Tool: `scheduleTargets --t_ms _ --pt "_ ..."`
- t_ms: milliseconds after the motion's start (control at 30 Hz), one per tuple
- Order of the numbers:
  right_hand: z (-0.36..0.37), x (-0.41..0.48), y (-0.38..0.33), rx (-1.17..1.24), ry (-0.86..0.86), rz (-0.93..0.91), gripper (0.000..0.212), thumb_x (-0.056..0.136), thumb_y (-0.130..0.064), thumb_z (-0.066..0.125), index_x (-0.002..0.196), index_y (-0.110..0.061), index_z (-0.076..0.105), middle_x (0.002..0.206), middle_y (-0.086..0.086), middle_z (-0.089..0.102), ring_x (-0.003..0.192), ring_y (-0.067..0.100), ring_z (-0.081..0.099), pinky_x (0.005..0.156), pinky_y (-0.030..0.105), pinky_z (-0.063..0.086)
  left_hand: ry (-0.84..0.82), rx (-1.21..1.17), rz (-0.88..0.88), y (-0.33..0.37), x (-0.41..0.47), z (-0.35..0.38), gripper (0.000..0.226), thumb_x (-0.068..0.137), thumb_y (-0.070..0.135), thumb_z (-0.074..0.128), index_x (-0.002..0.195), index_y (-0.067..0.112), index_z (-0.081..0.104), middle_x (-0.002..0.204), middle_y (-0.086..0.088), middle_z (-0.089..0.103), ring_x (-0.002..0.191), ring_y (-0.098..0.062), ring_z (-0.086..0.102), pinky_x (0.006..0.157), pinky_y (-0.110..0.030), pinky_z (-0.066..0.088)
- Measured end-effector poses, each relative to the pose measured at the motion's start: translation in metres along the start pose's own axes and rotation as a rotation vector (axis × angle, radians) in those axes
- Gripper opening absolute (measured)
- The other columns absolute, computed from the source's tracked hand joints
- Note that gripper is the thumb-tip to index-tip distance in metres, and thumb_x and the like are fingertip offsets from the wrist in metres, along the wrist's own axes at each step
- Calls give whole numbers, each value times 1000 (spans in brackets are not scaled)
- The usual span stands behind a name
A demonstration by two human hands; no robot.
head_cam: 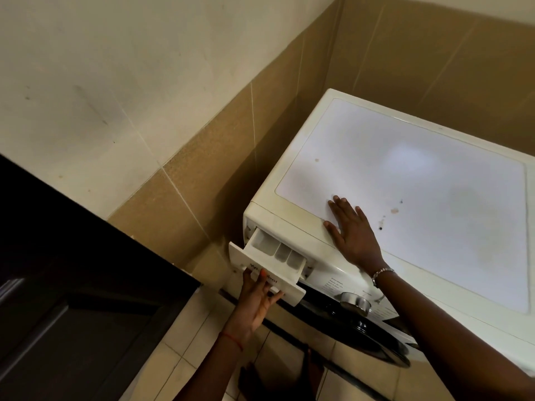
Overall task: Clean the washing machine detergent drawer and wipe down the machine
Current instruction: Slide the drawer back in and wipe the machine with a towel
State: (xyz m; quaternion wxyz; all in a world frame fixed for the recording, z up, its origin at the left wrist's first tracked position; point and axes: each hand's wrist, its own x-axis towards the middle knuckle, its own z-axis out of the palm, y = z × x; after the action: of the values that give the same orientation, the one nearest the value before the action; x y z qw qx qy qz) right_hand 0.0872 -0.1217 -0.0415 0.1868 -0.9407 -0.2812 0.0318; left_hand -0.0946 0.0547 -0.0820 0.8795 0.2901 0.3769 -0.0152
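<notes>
While the left hand (pixel 259 296) grips the front panel of the detergent drawer (pixel 270 254), fingers curled onto it, the right hand (pixel 351 233) lies flat on the top of the washing machine (pixel 419 175), fingers straight and spread. Drawer position: partly out of its slot, compartments exposed, between the two hands. Small stains (pixel 393 211) mark the top just right of the right hand. A metal dial (pixel 355 303) sits below the right wrist. A dark cabinet (pixel 72 285) stands left of the left hand.
</notes>
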Motion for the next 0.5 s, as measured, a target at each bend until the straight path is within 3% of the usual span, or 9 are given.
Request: scheduleTargets --t_ms 133,200,400,500 --pt "1 0 1 3 -3 -3 54 99 -41 33 148 -19 25 156 -3 19 146 9 10 120 33 7 -11 -33 -3 4 20 18 32 96 10 40 118 34 38 131 -12 47 113 -26 51 82 -51 48" --pt "1 0 2 10 7 -7 54 99 -41 35 147 -19 27 156 -3 20 145 9 12 120 33 8 -15 -30 6 5 30 25 33 96 11 40 121 32 37 131 -11 46 115 -27 49 83 -52 49" --pt "2 1 3 13 23 -10 54 98 -40 36 147 -19 26 156 -5 20 145 7 12 120 31 6 -20 12 10 9 48 42 47 96 14 42 139 24 26 139 -15 41 111 -26 52 66 -41 60" --pt "3 1 4 10 27 -10 54 99 -40 36 147 -19 26 156 -6 19 145 6 10 120 32 6 -20 22 12 11 53 48 44 95 15 43 135 25 28 135 -14 44 108 -26 53 62 -39 60"
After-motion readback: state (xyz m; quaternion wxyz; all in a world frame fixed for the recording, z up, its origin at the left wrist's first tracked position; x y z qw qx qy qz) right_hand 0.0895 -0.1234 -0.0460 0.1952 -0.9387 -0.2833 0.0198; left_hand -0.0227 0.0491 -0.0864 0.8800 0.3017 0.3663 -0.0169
